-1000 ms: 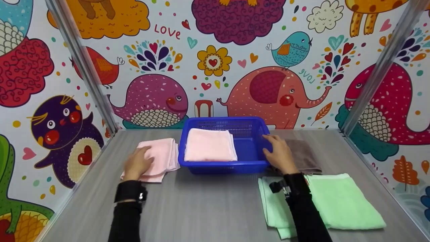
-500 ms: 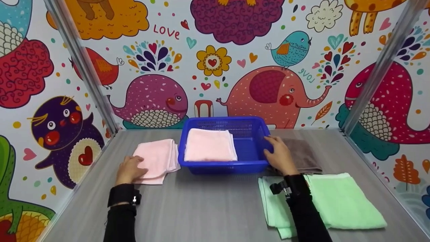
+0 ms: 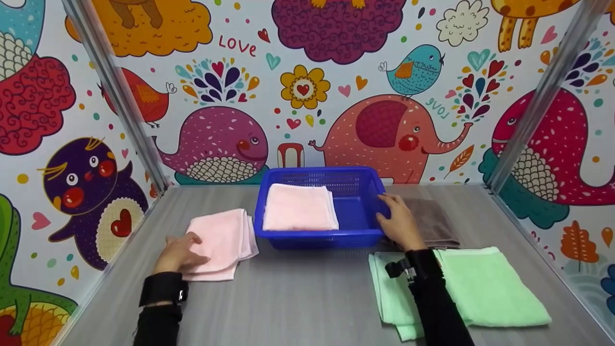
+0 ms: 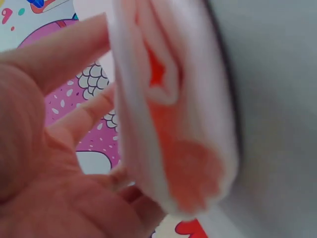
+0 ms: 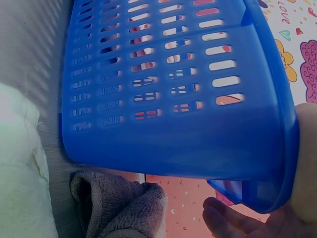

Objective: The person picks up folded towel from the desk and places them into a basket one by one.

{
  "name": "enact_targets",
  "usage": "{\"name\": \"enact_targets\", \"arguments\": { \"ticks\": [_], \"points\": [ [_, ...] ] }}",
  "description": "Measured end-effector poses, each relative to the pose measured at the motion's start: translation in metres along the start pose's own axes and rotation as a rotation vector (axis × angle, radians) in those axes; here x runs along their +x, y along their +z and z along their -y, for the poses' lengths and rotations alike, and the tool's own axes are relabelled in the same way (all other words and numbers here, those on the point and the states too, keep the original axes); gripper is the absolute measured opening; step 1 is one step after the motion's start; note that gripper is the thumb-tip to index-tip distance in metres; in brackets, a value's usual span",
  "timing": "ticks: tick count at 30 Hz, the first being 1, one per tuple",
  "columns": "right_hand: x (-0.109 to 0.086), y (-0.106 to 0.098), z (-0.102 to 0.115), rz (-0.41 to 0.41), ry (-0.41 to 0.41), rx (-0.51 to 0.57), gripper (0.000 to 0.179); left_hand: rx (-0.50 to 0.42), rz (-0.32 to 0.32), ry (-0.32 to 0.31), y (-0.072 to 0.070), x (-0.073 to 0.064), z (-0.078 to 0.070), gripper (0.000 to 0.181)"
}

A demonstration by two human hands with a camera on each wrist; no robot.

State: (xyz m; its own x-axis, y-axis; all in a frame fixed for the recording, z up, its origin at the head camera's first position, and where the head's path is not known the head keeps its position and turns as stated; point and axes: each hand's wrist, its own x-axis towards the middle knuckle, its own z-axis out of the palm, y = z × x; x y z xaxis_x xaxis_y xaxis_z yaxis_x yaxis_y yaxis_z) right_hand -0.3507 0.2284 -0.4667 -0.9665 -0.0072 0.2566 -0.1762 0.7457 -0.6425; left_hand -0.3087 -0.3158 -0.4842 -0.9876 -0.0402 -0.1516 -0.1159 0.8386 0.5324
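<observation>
Where the left wall (image 3: 29,192) rises from the left edge of the grey, wood-grained surface (image 3: 288,298), we see a dark purple penguin (image 3: 81,182) printed on it, and a metal post (image 3: 122,103) slants up from the far left corner. Well in from that edge, our left hand (image 3: 178,252) rests on a folded pink cloth (image 3: 218,235), its fingers loosely extended and touching the top; the left wrist view shows the cloth's rolled folds, partly blurred. This cloth lies toward the left edge, just beside a blue basket (image 3: 322,235).

The basket stands near the middle of the far edge, upright, with slotted sides. Behind it we have the back wall (image 3: 182,77), bright with a purple whale (image 3: 223,139) and a coral elephant (image 3: 379,134). In the basket's left part lies a second folded pink cloth (image 3: 298,209).

At the basket's right end our right hand (image 3: 399,223) grips the rim, thumb over it and fingers outside. Next comes a brown cloth (image 3: 435,223), folded, just beyond that hand. A pale green cloth (image 3: 499,288) spreads toward the near right corner, under our black-sleeved right forearm (image 3: 439,307). Another post (image 3: 535,105) rises from the far right corner, beside the patterned right wall (image 3: 584,230).
</observation>
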Motion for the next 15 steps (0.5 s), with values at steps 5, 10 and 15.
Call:
{"name": "enact_targets", "arguments": {
  "ticks": [5, 10, 15],
  "points": [
    [0.000, 0.000, -0.001, 0.008, 0.013, 0.010, 0.054, 0.003, 0.042, 0.052, -0.001, -0.017, 0.006, 0.054],
    [0.000, 0.000, 0.000, 0.015, 0.019, 0.011, 0.054, -0.056, 0.108, 0.065, 0.001, -0.035, 0.014, 0.055],
    [0.000, 0.000, -0.001, 0.012, 0.012, 0.007, 0.054, -0.056, 0.170, 0.048, 0.001, -0.047, 0.017, 0.054]
  ]
}}
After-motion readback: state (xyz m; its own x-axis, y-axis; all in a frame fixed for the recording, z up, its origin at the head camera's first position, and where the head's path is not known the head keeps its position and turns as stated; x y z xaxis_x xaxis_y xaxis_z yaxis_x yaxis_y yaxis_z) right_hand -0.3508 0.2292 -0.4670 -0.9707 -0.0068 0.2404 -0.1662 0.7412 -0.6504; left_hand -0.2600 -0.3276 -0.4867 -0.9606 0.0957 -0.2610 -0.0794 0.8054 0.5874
